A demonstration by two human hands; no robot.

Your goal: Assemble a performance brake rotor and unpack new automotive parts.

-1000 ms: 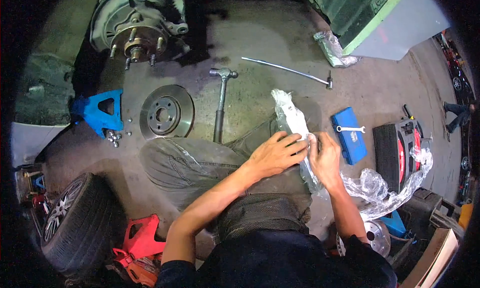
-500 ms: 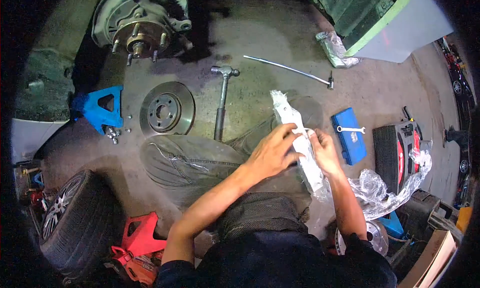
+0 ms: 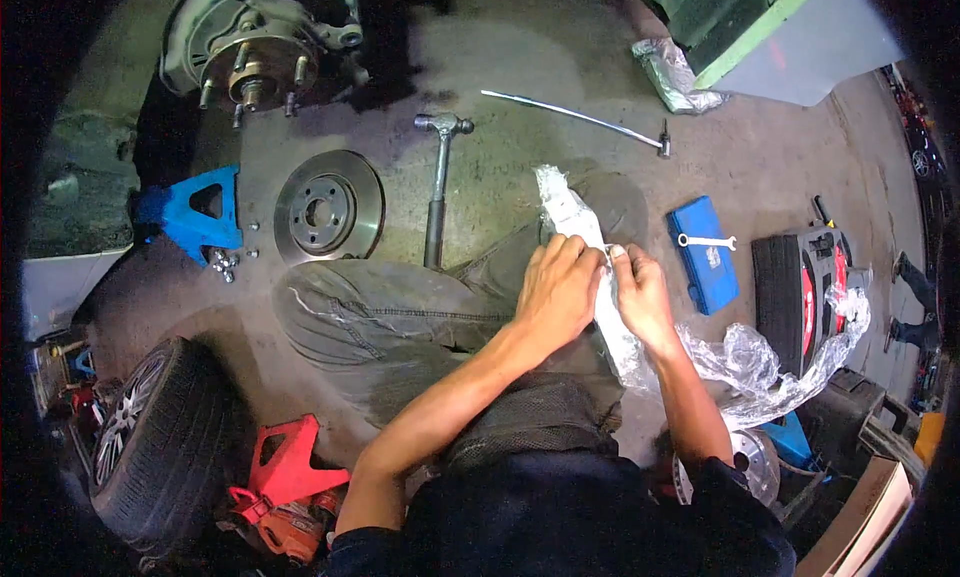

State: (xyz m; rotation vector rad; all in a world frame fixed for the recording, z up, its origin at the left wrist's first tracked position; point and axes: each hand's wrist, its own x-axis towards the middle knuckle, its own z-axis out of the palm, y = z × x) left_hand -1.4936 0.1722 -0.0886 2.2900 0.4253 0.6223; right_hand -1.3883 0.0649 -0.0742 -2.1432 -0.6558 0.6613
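Observation:
Across my lap lies a long white bundle in crinkled clear plastic [image 3: 572, 214], tilted with its far end to the left. My left hand [image 3: 560, 289] is closed on its left side, the fingers curled over the middle. On the opposite side my right hand [image 3: 643, 295] grips the wrap, thumb and fingers pinched close to the left fingertips. What is inside the wrap cannot be made out. Loose clear plastic [image 3: 745, 362] trails from its near end to the right.
Ahead on the floor are a brake rotor [image 3: 340, 232], a ball-peen hammer [image 3: 441, 177] and a long-handled wrench [image 3: 570, 117]. A combination wrench [image 3: 706, 243] rests on a blue case [image 3: 705, 277]. Jack stands, blue [image 3: 190, 217] and red [image 3: 290, 462], and a wheel [image 3: 165, 447] stand left; a bare hub [image 3: 255, 67] is far left.
My left hand has closed down over the bundle, its fingers now beside the right hand's. The right fingers have curled in tighter. The whole view has shifted slightly.

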